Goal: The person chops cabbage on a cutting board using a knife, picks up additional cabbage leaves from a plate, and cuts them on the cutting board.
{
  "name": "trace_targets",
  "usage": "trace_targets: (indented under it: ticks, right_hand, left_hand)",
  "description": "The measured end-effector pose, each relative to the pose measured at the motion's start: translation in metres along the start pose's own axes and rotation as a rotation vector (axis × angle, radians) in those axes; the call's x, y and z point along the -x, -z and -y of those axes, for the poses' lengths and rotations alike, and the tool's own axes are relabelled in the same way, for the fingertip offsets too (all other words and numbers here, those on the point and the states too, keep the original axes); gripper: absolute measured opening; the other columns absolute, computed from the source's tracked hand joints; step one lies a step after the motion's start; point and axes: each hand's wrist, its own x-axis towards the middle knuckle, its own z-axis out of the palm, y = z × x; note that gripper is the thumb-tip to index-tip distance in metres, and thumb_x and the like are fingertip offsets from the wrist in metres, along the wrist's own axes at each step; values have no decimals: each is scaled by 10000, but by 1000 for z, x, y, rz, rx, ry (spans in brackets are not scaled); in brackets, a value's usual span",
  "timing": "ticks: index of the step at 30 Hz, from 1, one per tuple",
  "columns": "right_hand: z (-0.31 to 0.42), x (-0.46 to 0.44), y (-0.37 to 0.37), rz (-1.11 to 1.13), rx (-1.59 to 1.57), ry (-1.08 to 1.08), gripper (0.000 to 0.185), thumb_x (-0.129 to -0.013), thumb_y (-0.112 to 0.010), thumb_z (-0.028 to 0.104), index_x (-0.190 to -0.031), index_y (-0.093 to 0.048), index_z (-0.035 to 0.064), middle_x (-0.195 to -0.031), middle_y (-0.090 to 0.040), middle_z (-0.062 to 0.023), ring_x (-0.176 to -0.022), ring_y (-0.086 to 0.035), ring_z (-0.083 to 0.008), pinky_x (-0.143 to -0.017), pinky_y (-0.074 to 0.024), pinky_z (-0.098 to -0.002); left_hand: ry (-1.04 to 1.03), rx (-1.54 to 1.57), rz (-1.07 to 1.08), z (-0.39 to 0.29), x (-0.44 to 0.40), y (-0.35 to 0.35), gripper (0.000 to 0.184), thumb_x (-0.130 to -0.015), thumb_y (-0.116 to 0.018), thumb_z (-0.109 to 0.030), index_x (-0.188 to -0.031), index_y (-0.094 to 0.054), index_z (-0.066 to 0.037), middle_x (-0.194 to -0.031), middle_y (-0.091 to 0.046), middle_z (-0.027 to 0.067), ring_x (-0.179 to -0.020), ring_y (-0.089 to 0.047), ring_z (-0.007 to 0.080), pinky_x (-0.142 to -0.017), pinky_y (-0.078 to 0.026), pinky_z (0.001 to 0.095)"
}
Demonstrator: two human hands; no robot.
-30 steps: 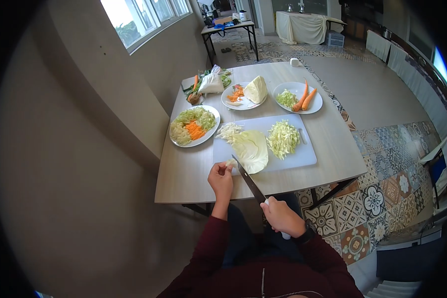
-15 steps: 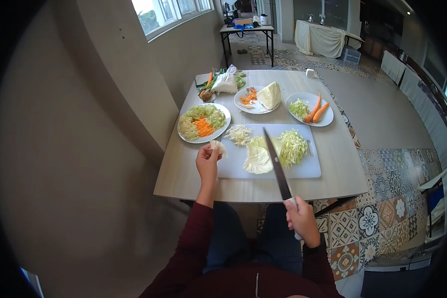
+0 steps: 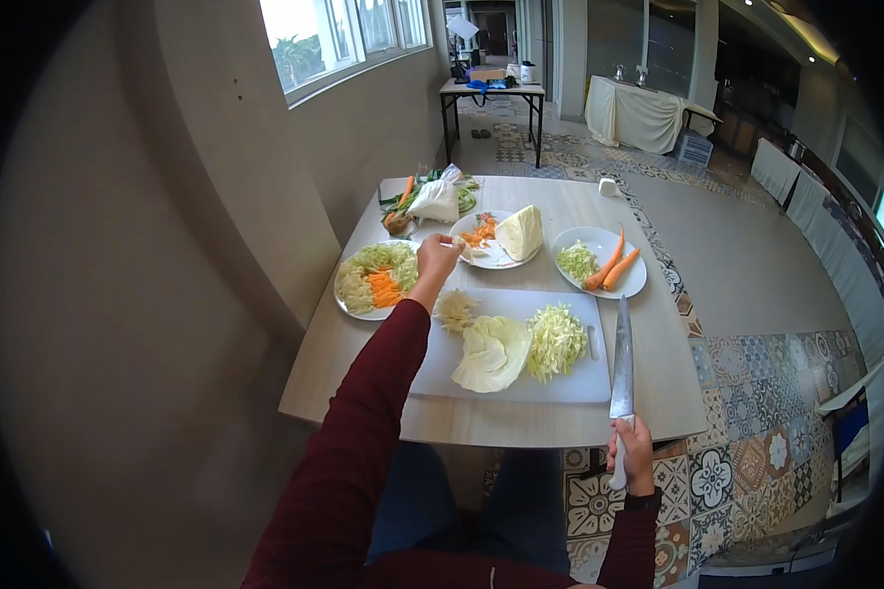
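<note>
My left hand reaches across the table, fingers pinched on a small pale cabbage piece at the near left rim of a white plate. That plate bears a cabbage wedge and orange peelings. My right hand grips a kitchen knife by its white handle, blade pointing away beside the board's right edge. On the white cutting board lie cabbage leaves, a mound of shredded green cabbage and a smaller pale shredded pile.
An oval plate of shredded vegetables and carrot strips stands at the left. Another plate at the right holds two carrots and shreds. Behind are a white plastic bag with vegetables and a small white object. A wall borders the left.
My left hand has moved forward from the board's left edge to the back plate with the cabbage piece. My right hand has carried the knife rightward, off the board.
</note>
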Motion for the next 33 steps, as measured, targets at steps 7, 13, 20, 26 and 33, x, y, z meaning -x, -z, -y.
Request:
trace_targets:
  ticks: [7,13,20,26,33]
  right_hand:
    - [-17,1,7,-17,-123,14,255,-999,-544,282,-961,-501,33,-576,-493,-58,-375,-448,-132,-354,-377,-258]
    - [-16,1,9,14,-100,4,261,-1001,-548,293,-968,-503,38,-580,-499,-55,-376,-450,-126,-356,-378,-253]
    - [-17,-1,10,21,-91,18,268,-1004,-546,315,-978,-500,51,-566,-499,-47,-373,-465,-121,-349,-377,-241]
    - [-22,-4,14,13,-74,32,263,-1011,-532,322,-982,-498,63,-556,-483,-48,-358,-447,-128,-333,-378,-243]
    - [-16,-3,11,-5,-45,20,279,-1003,-543,334,-986,-494,60,-562,-488,-38,-374,-456,-114,-351,-389,-240]
  left_hand:
    - [-93,133,-67,-7,-26,-26,513,-794,-781,-316,-1182,-624,-20,-1071,-701,163,-1003,-675,282,-888,-518,379]
    - [-311,207,15,-3,62,43,372,-854,-724,-164,-1195,-637,-46,-929,-694,101,-799,-670,167,-706,-534,305]
    - [-62,451,-9,54,195,103,134,-885,-710,-84,-962,-724,25,-744,-669,4,-661,-575,53,-621,-468,215]
    - [-56,308,-22,55,243,108,162,-850,-759,-121,-768,-675,-10,-671,-619,-10,-628,-527,49,-581,-407,210]
    - [-230,79,59,30,232,89,277,-868,-707,-340,-823,-707,-66,-746,-643,67,-758,-591,230,-671,-413,380]
